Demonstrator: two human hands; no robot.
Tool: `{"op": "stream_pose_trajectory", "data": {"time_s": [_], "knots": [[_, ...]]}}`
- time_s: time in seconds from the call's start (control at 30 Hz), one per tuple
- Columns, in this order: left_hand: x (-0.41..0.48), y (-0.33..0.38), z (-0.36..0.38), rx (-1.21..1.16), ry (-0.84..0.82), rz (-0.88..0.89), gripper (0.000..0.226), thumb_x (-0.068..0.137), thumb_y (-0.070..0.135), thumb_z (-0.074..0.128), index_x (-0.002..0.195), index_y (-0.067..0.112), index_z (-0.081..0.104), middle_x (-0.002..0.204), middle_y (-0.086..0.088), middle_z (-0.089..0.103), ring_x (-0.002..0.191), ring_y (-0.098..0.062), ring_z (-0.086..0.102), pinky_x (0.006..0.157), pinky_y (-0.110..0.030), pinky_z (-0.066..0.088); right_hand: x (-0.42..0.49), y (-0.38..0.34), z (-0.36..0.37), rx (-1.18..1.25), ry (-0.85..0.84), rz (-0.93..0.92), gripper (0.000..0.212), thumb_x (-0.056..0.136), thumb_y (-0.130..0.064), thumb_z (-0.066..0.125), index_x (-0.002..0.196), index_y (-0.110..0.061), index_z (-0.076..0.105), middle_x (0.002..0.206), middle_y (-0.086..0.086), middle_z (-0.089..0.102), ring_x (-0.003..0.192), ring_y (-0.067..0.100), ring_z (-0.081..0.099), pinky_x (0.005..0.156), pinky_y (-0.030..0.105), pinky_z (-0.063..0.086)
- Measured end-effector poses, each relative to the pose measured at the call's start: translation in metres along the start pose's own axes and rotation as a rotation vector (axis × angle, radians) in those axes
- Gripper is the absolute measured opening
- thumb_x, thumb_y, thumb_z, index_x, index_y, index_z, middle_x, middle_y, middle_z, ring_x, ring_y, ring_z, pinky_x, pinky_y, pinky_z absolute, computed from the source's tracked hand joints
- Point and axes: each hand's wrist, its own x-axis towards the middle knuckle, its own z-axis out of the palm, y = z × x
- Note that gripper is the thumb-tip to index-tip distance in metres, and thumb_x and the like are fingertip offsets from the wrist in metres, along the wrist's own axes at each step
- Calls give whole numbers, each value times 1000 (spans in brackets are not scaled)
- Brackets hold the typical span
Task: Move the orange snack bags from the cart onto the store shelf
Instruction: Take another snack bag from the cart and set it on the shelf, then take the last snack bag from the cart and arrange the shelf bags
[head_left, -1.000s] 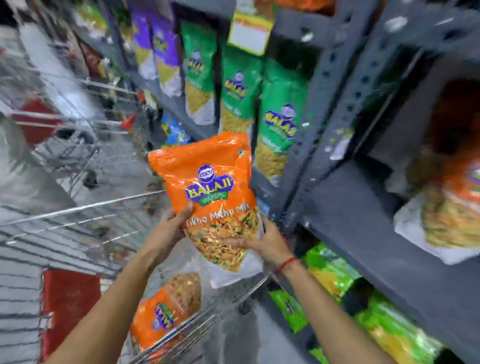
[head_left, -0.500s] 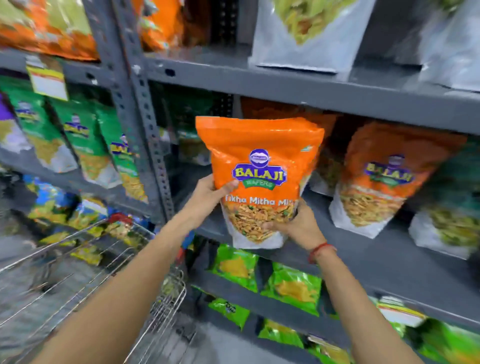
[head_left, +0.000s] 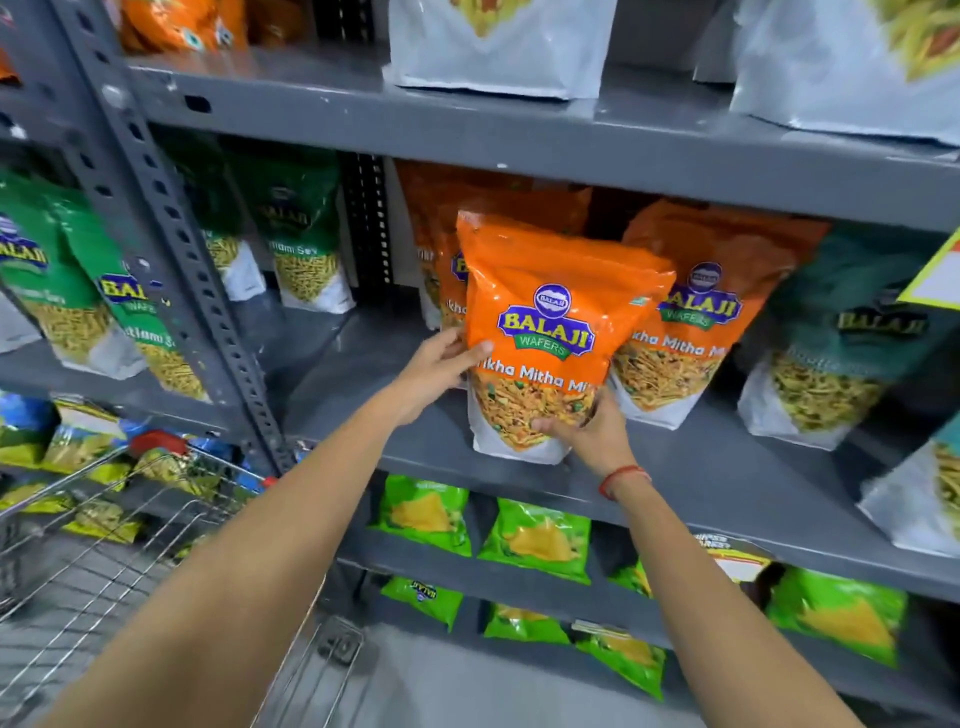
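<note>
- While it stands upright on the grey shelf (head_left: 717, 467), the orange snack bag (head_left: 550, 332) is gripped from both sides.
- The left hand (head_left: 436, 371) clasps its edge at 9 o'clock, thumb across the front.
- The right hand (head_left: 592, 434) curls around its lower corner at 5 o'clock; a red wrist thread (head_left: 623, 478) shows.
- More orange bags (head_left: 701, 312) stand just behind, at 3 and 10 o'clock of it.
- The wire cart (head_left: 104, 545) sits at 8 o'clock of the view.

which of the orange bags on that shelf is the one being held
The front orange bag, gripped by the left hand and right hand; the other orange bags stand untouched behind it.
</note>
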Motion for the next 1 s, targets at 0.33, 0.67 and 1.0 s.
{"op": "stream_pose_trajectory", "data": {"time_s": [0.33,0.67,1.0], "knots": [[-116,-94,-84,-118,346,-125,10,86,16,60,90,24,64,74,12,73,73,-4,69,73,-23,48,-88,-7,93,126,476,-2,44,76,-27,71,114,-22,50,112,2,52,98,13,53,78,20,45],[-269,-199,-241,-20,777,-392,14,87,15,59,99,10,63,73,1,68,56,3,60,47,-6,41,-141,-37,316,-132,-429,-120,26,74,-13,69,98,-5,63,99,15,66,85,24,61,83,38,52],[-390,-342,-293,45,762,-926,54,64,37,80,103,3,62,91,-9,61,90,-25,58,74,-30,46,-170,17,483,-662,-1129,-46,38,77,-22,71,108,-5,57,104,12,57,94,22,50,85,34,43]]}}
